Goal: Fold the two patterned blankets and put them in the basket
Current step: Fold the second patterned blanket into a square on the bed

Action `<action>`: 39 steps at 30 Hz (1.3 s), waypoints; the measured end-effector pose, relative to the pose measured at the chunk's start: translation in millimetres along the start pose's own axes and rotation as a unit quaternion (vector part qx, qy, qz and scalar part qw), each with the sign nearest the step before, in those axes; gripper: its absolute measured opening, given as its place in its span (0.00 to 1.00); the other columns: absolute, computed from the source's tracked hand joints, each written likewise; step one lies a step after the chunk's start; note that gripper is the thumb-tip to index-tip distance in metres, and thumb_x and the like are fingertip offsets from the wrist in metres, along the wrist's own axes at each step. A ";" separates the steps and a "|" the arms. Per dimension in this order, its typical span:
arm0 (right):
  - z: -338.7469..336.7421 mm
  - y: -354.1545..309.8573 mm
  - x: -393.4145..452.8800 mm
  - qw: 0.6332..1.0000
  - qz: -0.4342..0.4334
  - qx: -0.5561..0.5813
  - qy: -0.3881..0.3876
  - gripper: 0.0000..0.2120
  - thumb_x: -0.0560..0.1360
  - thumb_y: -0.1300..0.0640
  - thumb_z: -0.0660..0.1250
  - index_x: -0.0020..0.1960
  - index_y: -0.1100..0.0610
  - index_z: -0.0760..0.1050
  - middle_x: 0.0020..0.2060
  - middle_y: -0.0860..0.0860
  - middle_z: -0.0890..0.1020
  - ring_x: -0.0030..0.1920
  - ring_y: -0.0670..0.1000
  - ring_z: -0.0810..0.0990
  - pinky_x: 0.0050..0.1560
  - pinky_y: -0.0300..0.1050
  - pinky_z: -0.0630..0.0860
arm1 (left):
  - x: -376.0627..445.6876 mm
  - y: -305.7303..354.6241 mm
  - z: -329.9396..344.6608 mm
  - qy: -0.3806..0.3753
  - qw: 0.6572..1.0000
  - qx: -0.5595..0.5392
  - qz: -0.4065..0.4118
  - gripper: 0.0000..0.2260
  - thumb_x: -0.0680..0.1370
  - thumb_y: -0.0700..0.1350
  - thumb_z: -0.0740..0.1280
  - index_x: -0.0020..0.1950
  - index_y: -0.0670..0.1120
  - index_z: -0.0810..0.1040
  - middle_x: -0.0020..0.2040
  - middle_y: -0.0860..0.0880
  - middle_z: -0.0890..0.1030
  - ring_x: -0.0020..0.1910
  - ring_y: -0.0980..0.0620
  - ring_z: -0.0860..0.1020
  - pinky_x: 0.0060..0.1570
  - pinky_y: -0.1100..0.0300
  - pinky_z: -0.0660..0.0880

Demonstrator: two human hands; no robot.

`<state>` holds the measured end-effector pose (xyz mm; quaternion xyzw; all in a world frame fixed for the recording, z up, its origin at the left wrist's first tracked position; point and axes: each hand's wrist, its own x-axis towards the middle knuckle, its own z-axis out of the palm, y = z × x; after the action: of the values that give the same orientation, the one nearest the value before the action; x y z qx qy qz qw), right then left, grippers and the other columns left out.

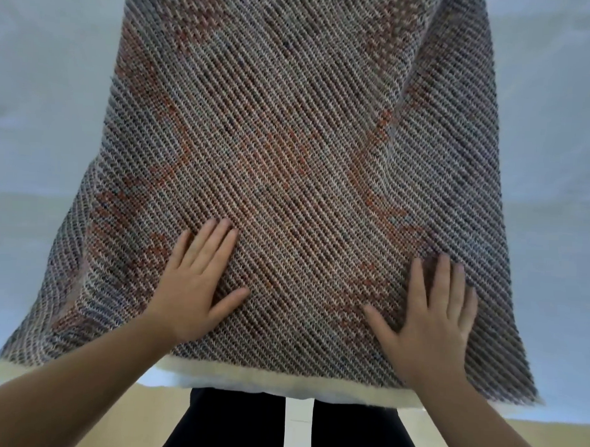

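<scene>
Soft even light, blurred wide-angle edges

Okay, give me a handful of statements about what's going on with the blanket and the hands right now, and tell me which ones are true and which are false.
1. Both hands lie flat on the patterned blanket. True: the left hand and right hand press on it with straight fingers.
2. The blanket is rolled into a tight tube. False: it lies spread out flat on a pale surface.
3. A white fleecy edge shows along the blanket's near side. True.
4. The right hand pinches a blanket corner. False: its fingers are spread flat, with no grip on anything.
5. A basket stands beside the blanket. False: none is in view.
</scene>
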<state>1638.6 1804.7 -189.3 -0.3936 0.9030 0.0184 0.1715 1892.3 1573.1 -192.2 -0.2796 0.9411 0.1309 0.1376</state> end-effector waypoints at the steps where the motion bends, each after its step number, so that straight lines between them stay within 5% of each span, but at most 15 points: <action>1: -5.7 -14.4 13.6 1.000 -0.018 0.002 0.014 0.46 0.74 0.25 0.47 0.81 0.54 0.48 0.80 0.58 0.45 0.79 0.60 0.43 0.76 0.60 0.40 | 18.4 10.4 -8.1 0.016 1.000 0.000 0.018 0.37 0.82 0.67 0.45 0.82 0.43 0.47 0.82 0.44 0.49 0.81 0.47 0.47 0.77 0.46 0.48; 4: -14.0 -57.3 54.1 0.996 -0.078 -0.007 0.033 0.44 0.76 0.26 0.45 0.81 0.51 0.42 0.79 0.54 0.39 0.79 0.58 0.38 0.75 0.56 0.33 | 73.8 40.6 -25.5 0.039 0.997 0.018 0.057 0.36 0.81 0.68 0.42 0.82 0.47 0.41 0.82 0.48 0.43 0.81 0.50 0.41 0.78 0.47 0.42; 7: -1.1 -57.5 58.8 0.997 -0.077 -0.020 -0.016 0.41 0.77 0.27 0.43 0.81 0.49 0.44 0.80 0.54 0.43 0.79 0.56 0.39 0.77 0.60 0.38 | 85.6 38.4 -15.1 -0.009 0.997 0.045 0.059 0.36 0.81 0.69 0.39 0.82 0.49 0.38 0.82 0.49 0.41 0.80 0.51 0.37 0.78 0.46 0.39; 13: 20.4 4.1 11.5 0.999 -0.025 -0.032 -0.024 0.40 0.77 0.28 0.43 0.80 0.52 0.52 0.80 0.56 0.52 0.80 0.57 0.48 0.76 0.63 0.46 | 31.8 2.8 11.7 -0.015 0.998 0.046 0.051 0.33 0.83 0.65 0.44 0.82 0.47 0.47 0.82 0.46 0.51 0.81 0.48 0.46 0.77 0.46 0.46; 24: 26.9 17.1 -4.0 1.000 0.013 -0.006 0.027 0.41 0.76 0.29 0.46 0.79 0.55 0.56 0.79 0.58 0.56 0.79 0.59 0.52 0.76 0.65 0.46 | 5.1 -3.9 19.9 -0.008 0.998 0.052 0.026 0.33 0.83 0.64 0.45 0.82 0.45 0.50 0.82 0.44 0.54 0.81 0.47 0.49 0.77 0.45 0.48; 32: 29.2 35.0 -19.0 0.999 0.043 0.003 0.030 0.41 0.76 0.29 0.48 0.80 0.53 0.52 0.80 0.58 0.52 0.79 0.59 0.48 0.76 0.62 0.42 | -2.1 11.2 19.8 0.009 1.000 0.001 -0.008 0.36 0.82 0.66 0.45 0.81 0.41 0.54 0.81 0.44 0.55 0.81 0.50 0.44 0.78 0.48 0.40; 39: 30.9 52.1 -29.8 0.997 0.052 0.029 0.053 0.40 0.76 0.30 0.50 0.80 0.52 0.52 0.80 0.56 0.54 0.79 0.58 0.50 0.77 0.60 0.42 | 56.3 120.6 17.5 0.002 0.989 0.014 0.149 0.37 0.81 0.68 0.46 0.82 0.44 0.52 0.82 0.47 0.52 0.81 0.47 0.48 0.77 0.41 0.45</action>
<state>1629.2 1866.8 -214.0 -0.3411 0.9302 -0.0199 0.1340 1782.4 1648.8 -206.7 -0.1350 0.9743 0.1362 0.1182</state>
